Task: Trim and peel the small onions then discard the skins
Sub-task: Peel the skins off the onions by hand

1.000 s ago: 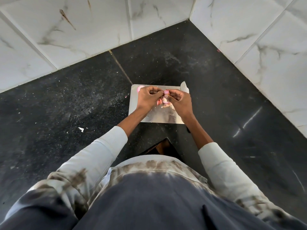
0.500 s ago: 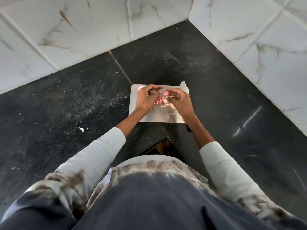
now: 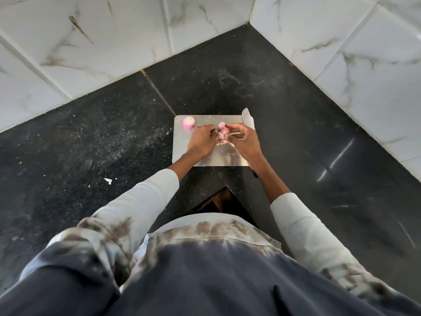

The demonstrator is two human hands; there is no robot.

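A steel cutting board [image 3: 227, 160] lies on the black counter. Over its middle, my right hand [image 3: 245, 144] pinches a small pink onion [image 3: 224, 131] between thumb and fingertips. Just left of that onion, my left hand [image 3: 201, 142] has its fingertips closed on a strip of onion skin [image 3: 220, 138]. Loose skins [image 3: 224, 143] lie on the board under the hands. A peeled pink onion [image 3: 189, 122] rests at the board's far left corner. A knife blade [image 3: 247, 117] pokes out past the board's far right corner, and my right hand and wrist cover the rest of the knife.
White marble-tiled walls [image 3: 341, 53] meet in a corner behind the black counter [image 3: 91, 144]. Small white scraps [image 3: 108, 180] lie on the counter to the left. The counter's front edge has a notch [image 3: 224, 197] just before my body.
My left hand has drawn a little to the left, off the onion, uncovering the peeled onion at the board's corner. My right hand keeps hold of the small onion.
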